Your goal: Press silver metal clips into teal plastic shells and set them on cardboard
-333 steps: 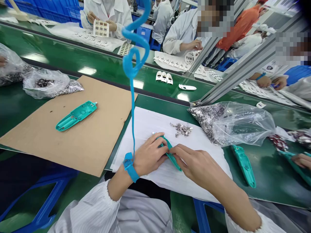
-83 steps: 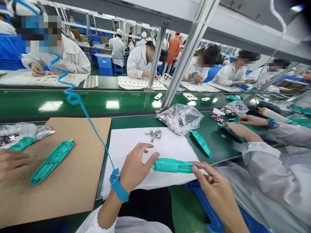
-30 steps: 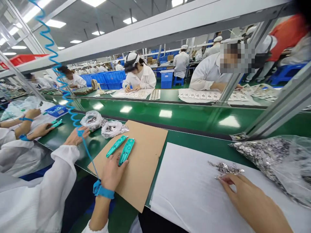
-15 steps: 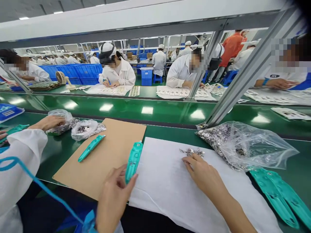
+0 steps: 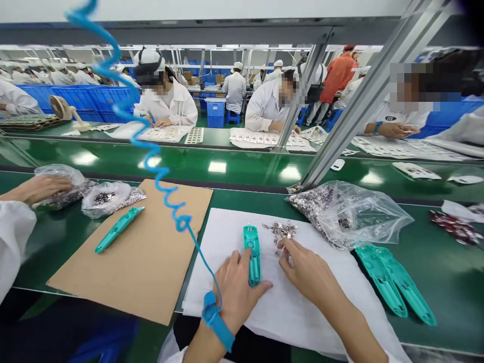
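Observation:
My left hand (image 5: 236, 285), wearing a blue wrist strap (image 5: 218, 322), grips the lower part of a teal plastic casing half (image 5: 252, 242) between thumb and fingers. The casing lies on a white sheet (image 5: 223, 237) with its hollow side up. Just right of it, my right hand (image 5: 306, 267) has thumb and forefinger pinched together at the near edge of a small heap of shiny metal pieces (image 5: 285, 230). Whatever is in that pinch is too small to make out. Two more teal casing halves (image 5: 389, 282) lie beside the sheet's right edge.
A clear bag of metal pieces (image 5: 321, 201) lies behind the sheet. To the left, a teal casing (image 5: 119, 229) rests on brown cardboard (image 5: 151, 272). A co-worker's hand (image 5: 45, 187) touches another bag (image 5: 62, 174). A coiled blue cord (image 5: 151, 151) hangs in front.
My left hand has brought the casing half from the cardboard's right edge onto the white sheet, close to the metal pieces. My right hand stays by the heap. The view has shifted right.

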A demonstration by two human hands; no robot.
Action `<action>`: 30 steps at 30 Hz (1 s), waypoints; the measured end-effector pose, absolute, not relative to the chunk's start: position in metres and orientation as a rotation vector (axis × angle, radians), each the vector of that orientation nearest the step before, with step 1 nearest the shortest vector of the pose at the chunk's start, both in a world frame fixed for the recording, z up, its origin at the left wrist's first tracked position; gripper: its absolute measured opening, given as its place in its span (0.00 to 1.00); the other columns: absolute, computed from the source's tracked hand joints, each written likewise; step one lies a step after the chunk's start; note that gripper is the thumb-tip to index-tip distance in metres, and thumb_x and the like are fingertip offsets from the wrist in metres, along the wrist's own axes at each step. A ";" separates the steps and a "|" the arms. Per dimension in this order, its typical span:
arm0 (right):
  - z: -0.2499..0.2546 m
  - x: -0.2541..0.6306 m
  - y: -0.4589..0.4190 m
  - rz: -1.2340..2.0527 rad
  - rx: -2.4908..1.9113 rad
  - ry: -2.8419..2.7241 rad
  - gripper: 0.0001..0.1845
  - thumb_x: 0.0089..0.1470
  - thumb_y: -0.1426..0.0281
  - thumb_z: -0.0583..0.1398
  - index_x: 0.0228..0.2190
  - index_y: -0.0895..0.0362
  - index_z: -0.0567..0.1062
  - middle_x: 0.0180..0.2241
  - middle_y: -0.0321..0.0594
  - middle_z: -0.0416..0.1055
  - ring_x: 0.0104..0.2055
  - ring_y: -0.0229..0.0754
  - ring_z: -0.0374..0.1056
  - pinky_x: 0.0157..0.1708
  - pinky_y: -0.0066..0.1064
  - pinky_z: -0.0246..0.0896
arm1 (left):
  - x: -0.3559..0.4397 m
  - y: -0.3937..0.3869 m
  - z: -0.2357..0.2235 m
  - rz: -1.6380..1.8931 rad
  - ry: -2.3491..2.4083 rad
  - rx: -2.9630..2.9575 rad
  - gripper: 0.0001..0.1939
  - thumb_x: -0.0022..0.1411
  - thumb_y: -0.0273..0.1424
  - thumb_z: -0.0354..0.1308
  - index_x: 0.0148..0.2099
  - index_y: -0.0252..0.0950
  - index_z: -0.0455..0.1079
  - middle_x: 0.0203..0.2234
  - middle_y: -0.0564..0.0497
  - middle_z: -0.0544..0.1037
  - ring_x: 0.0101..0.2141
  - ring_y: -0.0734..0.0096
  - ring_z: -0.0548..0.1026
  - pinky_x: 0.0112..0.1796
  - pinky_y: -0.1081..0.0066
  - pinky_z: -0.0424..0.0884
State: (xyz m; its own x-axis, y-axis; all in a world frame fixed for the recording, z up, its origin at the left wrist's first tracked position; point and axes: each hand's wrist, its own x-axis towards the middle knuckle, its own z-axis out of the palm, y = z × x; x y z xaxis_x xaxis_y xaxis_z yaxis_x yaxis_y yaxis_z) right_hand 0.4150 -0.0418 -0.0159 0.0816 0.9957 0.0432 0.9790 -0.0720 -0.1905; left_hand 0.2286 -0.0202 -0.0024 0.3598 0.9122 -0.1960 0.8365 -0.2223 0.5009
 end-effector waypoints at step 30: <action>0.000 0.407 -0.043 0.567 -2.438 -1.756 0.11 0.60 0.75 0.51 0.41 0.55 0.72 0.44 0.40 0.72 0.43 0.45 0.71 0.34 0.33 0.55 | 0.195 0.013 -0.006 0.194 0.901 2.333 0.30 0.53 0.36 0.69 0.55 0.39 0.61 0.39 0.50 0.74 0.44 0.56 0.70 0.44 0.60 0.68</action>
